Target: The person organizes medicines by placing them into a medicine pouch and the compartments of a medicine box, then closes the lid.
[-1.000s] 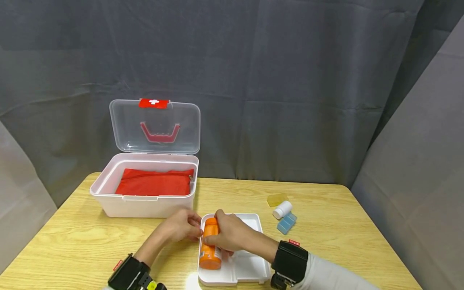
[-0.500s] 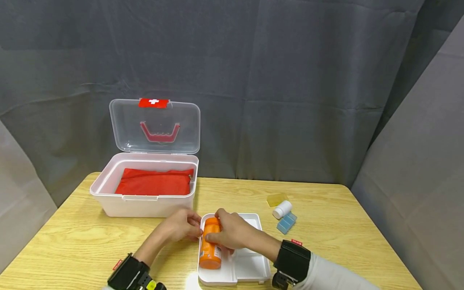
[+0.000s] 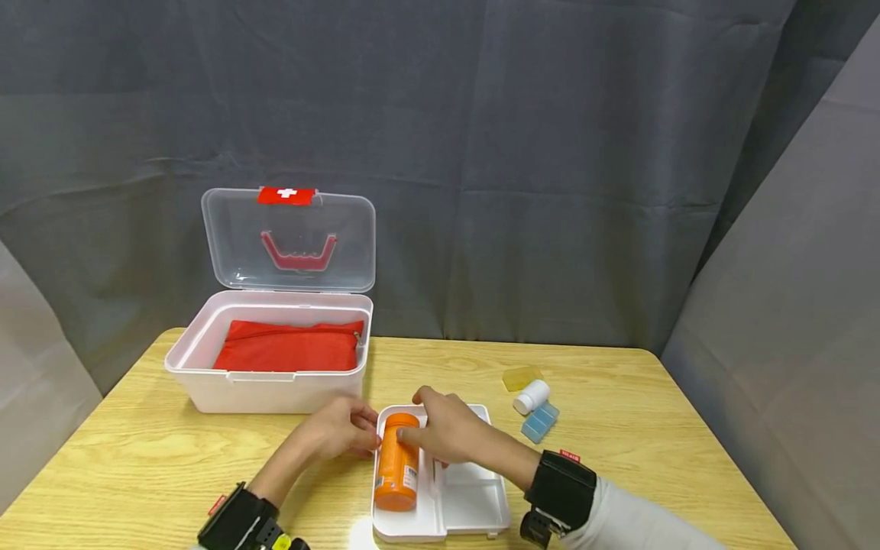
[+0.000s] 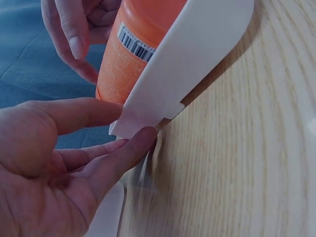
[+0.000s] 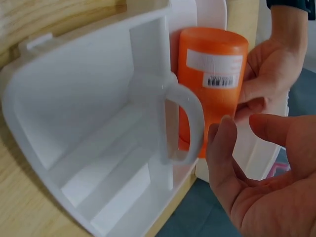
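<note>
An orange pill bottle (image 3: 396, 467) lies on its side in the left compartment of a white divided tray (image 3: 419, 528). My left hand (image 3: 341, 430) pinches the tray's left wall between thumb and fingers, beside the bottle's cap end. Just right of the bottle is my right hand (image 3: 448, 429), its fingers spread and nothing held between them. In the right wrist view a gap shows between thumb and index finger (image 5: 224, 148), with the bottle's barcode label facing the camera. A curved white loop (image 5: 190, 121) rises from the tray's divider there.
Behind on the left stands a translucent first-aid box (image 3: 264, 393), lid raised, with a red zip pouch (image 3: 289, 347) inside. Right of the tray lie a yellow piece (image 3: 521, 378), a small white bottle (image 3: 532, 397) and a blue pill case (image 3: 540, 422).
My right hand has let go of the orange pill bottle and shifted slightly right, its fingers opening. The bottle stays lying in the tray. My left hand keeps its place at the tray wall.
</note>
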A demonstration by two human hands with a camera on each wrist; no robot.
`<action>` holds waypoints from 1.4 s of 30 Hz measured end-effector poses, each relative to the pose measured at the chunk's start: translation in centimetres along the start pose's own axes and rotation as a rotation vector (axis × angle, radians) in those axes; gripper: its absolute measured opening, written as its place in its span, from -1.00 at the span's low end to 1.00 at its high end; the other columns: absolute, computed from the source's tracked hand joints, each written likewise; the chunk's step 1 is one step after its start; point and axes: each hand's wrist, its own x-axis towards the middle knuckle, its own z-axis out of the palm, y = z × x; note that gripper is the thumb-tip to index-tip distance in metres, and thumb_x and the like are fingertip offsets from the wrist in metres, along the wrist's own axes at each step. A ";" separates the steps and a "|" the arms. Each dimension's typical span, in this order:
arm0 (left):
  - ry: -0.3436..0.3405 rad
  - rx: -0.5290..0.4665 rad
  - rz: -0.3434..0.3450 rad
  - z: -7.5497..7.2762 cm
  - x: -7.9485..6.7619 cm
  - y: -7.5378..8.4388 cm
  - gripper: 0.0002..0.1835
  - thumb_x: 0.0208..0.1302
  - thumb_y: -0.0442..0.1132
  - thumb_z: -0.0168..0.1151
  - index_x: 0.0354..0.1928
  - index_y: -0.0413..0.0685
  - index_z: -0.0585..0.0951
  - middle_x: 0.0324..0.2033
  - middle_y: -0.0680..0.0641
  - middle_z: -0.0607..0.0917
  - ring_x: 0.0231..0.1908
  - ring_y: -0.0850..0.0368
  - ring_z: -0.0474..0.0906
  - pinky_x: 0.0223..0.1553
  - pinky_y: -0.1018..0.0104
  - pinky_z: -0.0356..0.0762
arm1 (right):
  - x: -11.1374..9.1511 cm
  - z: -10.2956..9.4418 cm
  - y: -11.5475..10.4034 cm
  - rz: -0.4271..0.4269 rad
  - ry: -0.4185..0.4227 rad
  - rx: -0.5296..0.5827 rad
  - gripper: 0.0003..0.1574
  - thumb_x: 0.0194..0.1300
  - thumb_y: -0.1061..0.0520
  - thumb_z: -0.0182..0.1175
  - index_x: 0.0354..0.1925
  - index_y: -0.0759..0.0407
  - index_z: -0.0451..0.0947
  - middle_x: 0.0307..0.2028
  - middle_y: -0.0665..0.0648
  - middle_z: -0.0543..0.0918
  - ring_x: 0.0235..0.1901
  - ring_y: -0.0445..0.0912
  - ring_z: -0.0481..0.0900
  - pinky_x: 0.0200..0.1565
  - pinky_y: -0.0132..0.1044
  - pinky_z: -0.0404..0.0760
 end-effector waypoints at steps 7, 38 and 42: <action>0.008 0.004 0.003 0.0 0.0 0.1 -0.65 0.15 -0.52 0.34 -0.02 -0.53 0.56 -0.27 -0.23 0.67 -0.33 0.05 0.68 -0.19 0.09 0.74 | 0.7 -2.2 1.1 0.009 0.045 -0.036 -0.48 0.36 -0.03 0.29 0.10 0.28 0.47 -0.66 0.09 0.53 -0.71 0.05 0.60 -0.63 -0.29 0.46; 0.008 -0.021 -0.004 0.0 0.1 -0.2 -0.65 0.16 -0.53 0.33 -0.01 -0.55 0.54 -0.27 -0.24 0.66 -0.33 0.05 0.67 -0.17 0.08 0.74 | -0.2 -10.3 11.2 0.241 0.166 -0.224 -0.55 0.23 0.01 0.38 -0.45 0.24 0.36 -0.58 0.03 0.30 -0.58 -0.13 0.19 -0.49 -0.30 0.23; 0.006 -0.025 -0.003 0.0 0.1 -0.2 -0.65 0.16 -0.53 0.33 -0.01 -0.55 0.54 -0.27 -0.23 0.65 -0.33 0.05 0.67 -0.18 0.08 0.74 | -1.1 -10.2 11.9 0.282 0.118 -0.245 -0.32 0.19 -0.04 0.43 -0.06 0.48 0.38 -0.33 0.20 0.51 -0.36 0.01 0.45 -0.32 -0.17 0.48</action>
